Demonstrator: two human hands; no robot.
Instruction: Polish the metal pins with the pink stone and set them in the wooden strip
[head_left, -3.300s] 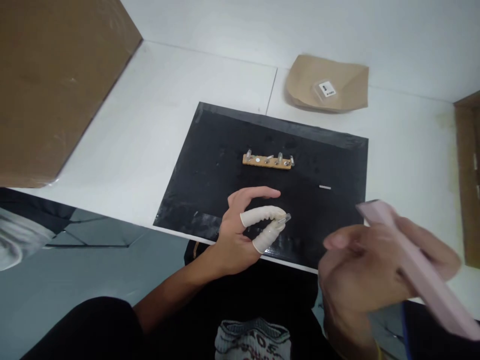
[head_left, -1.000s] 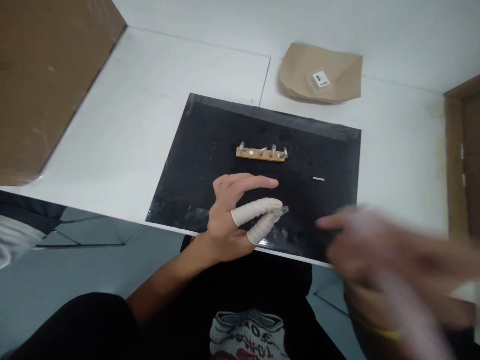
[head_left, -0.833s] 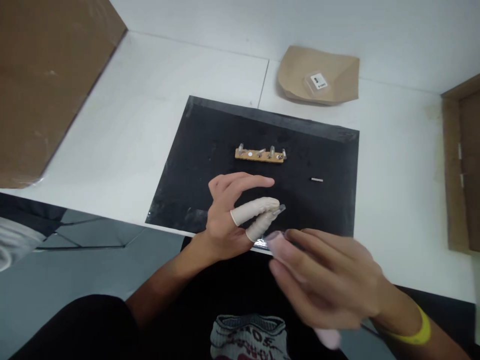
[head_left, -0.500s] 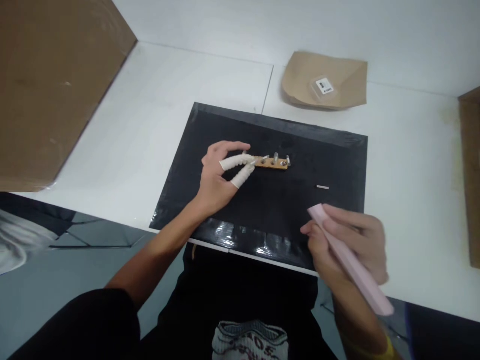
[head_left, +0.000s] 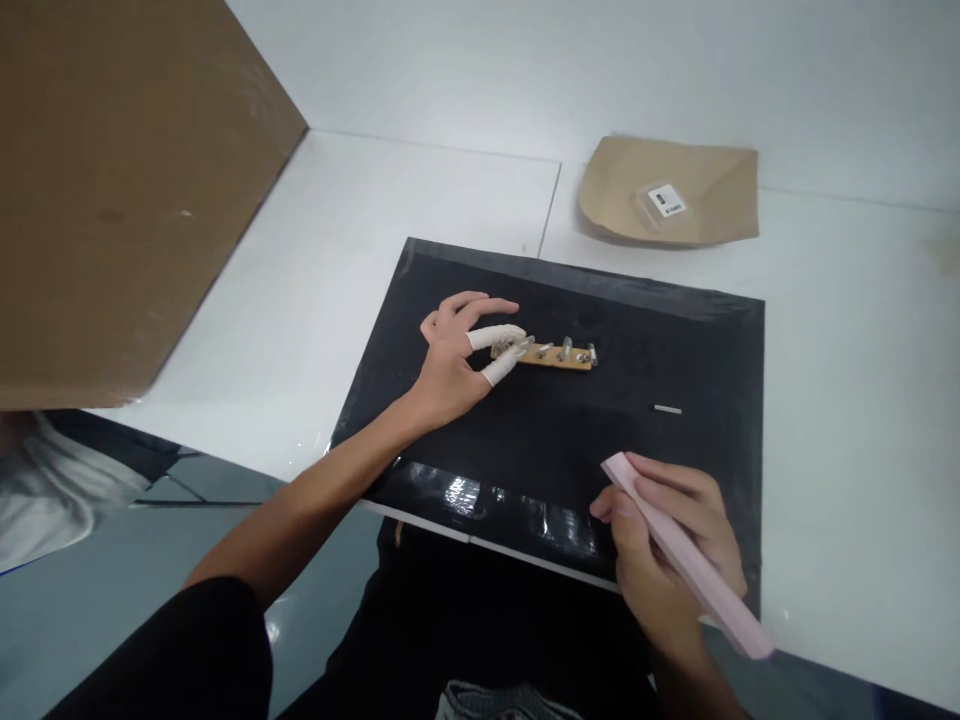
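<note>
My left hand (head_left: 454, 372) has moved up from the black mat's (head_left: 600, 440) near edge to the tan strip (head_left: 555, 357), bringing the pinched clear piece (head_left: 528, 343) to its left part, while my right hand (head_left: 679, 540) has drawn the pink bar (head_left: 694, 565) away rightward

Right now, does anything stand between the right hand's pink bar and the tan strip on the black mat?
Nothing visible does: only the black mat shows between the pink bar in the right hand and the tan strip. The small rod lies right of that line. The left hand covers part of the strip's left end.
</note>
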